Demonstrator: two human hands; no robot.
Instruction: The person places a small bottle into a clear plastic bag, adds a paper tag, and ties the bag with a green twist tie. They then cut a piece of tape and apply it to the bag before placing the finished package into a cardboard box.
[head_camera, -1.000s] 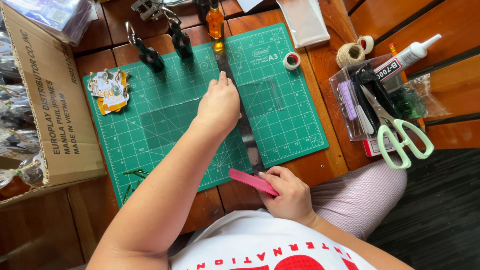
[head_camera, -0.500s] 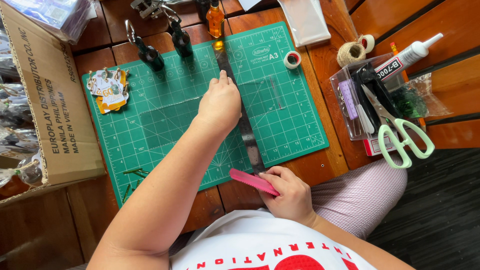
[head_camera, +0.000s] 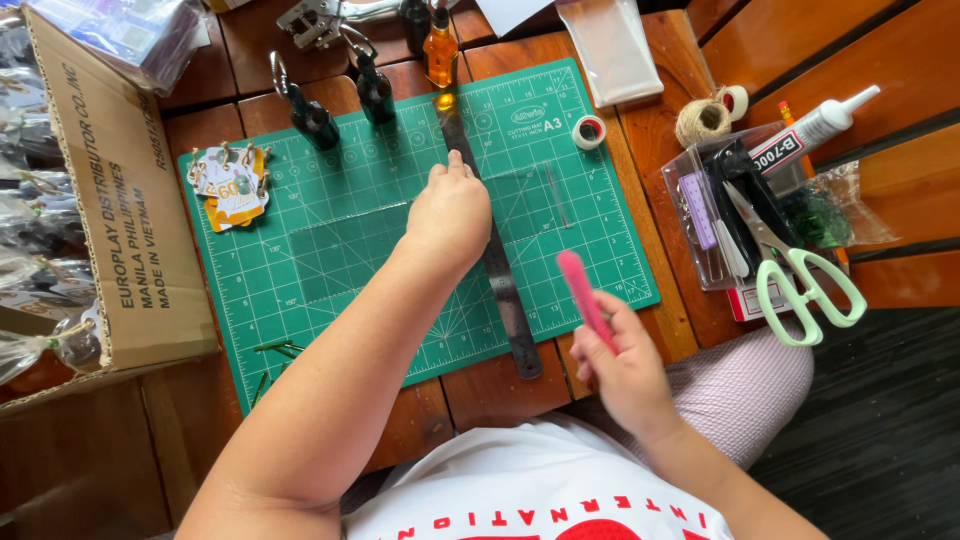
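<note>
My left hand (head_camera: 452, 212) presses flat on a dark metal ruler (head_camera: 508, 300) that lies lengthwise on a green cutting mat (head_camera: 330, 250). A clear plastic sheet (head_camera: 345, 250) lies on the mat to the left of the ruler, partly under that hand. My right hand (head_camera: 618, 358) hovers over the mat's near right corner and grips a pink craft knife (head_camera: 584, 296), whose tip points away from me towards the ruler.
A cardboard box (head_camera: 120, 200) stands at the left. Small paper tags (head_camera: 230, 185) and two black clips (head_camera: 340, 100) rest at the mat's far edge. A clear organiser (head_camera: 700, 240) with mint-handled scissors (head_camera: 800, 285), a glue tube (head_camera: 815, 125), twine (head_camera: 702, 122) and a tape roll (head_camera: 590, 131) sit at the right.
My right hand has lifted the pink knife from the table's near edge and raised it over the mat's right corner. My left hand stays on the ruler.
</note>
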